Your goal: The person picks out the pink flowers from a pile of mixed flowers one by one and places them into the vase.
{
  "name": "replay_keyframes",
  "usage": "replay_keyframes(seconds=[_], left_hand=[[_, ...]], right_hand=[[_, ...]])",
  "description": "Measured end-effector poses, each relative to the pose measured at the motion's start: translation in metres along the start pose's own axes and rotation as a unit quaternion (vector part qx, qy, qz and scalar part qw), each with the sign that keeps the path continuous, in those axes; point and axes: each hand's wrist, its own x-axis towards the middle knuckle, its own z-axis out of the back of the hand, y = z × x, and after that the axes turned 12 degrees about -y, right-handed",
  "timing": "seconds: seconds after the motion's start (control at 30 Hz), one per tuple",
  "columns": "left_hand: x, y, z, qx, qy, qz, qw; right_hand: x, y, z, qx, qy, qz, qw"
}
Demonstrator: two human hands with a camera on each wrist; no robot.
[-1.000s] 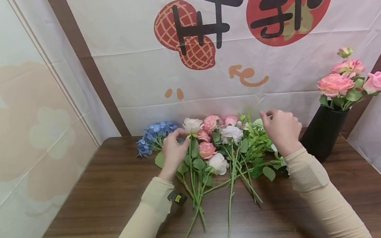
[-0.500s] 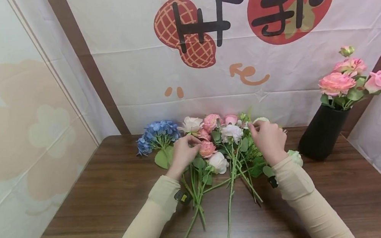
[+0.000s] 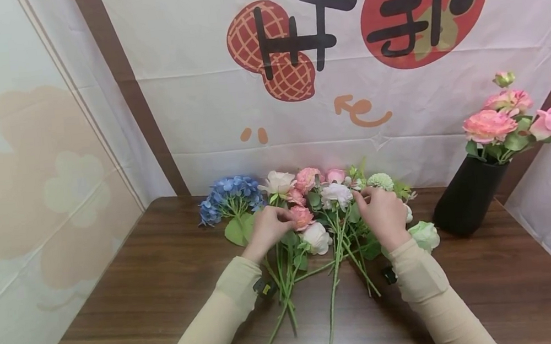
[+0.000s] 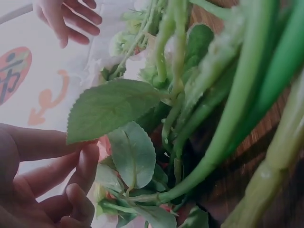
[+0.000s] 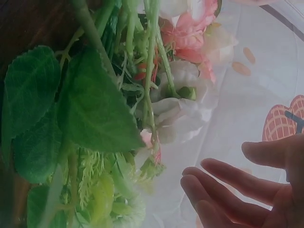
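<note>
Blk vase [image 3: 469, 195] stands on the brown wood table [image 3: 143, 295], w/ pink flowers [image 3: 490, 126] & leaves in its mouth. Loose flower pile [image 3: 334, 202] lies L of vase, blooms mostly twd the backdrop cloth [image 3: 189, 108], long green stems [image 3: 335, 285] running nearer the camera than the vase. L hand [image 3: 268, 228] is well L of vase, over the pile; fingers bent, thumb tip & a fingertip close tog. at the coral flower [image 3: 302, 217]. Can't tell if they touch it or pinch anything; L wrist view shows a toothed leaf [image 4: 114, 111] right by the thumb. R hand [image 3: 381, 214] is btwn that hand & vase, nr the lilac-white flower [image 3: 336, 195]; R wrist view has thumb apart from the fingers, which are loosely bent, nothing held. White rose [image 3: 318, 240] is L of vase, just beside the coral one. Farther L of vase: cream rose [image 3: 278, 183], then blue hydrangea [image 3: 232, 194] at the pile's far end. Closest to vase, just L & a bit nearer the camera: pale green flower [image 3: 425, 236], by the R sleeve [image 3: 426, 285]. Green-white pompom [image 3: 380, 182] also L of vase, past R hand. Cloth behind vase has red peanut print [image 3: 274, 83] & blk characters [image 3: 319, 1], both up & L of vase.
</note>
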Motion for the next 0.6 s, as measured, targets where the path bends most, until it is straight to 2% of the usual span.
replay_keyframes(seconds=[0.27, 0.37, 0.5, 0.6], left_hand=[[0.0009, 0.0038, -0.0018, 0.021, 0.020, -0.016, 0.9994], [0.0014, 0.0058, -0.0033, 0.036, 0.026, -0.013, 0.9989], [0.0022, 0.0086, -0.0037, 0.068, 0.038, -0.002, 0.9970], [0.0032, 0.0105, -0.0032, 0.100, 0.053, -0.010, 0.9935]], right_hand=[[-0.0016, -0.0042, 0.0023, -0.010, 0.012, -0.009, 1.000], [-0.0019, -0.0047, 0.0033, -0.011, 0.014, -0.009, 1.000], [-0.0017, -0.0054, 0.0050, -0.006, 0.030, -0.013, 0.999], [-0.0010, -0.0078, 0.0079, -0.007, 0.042, -0.021, 0.999]])
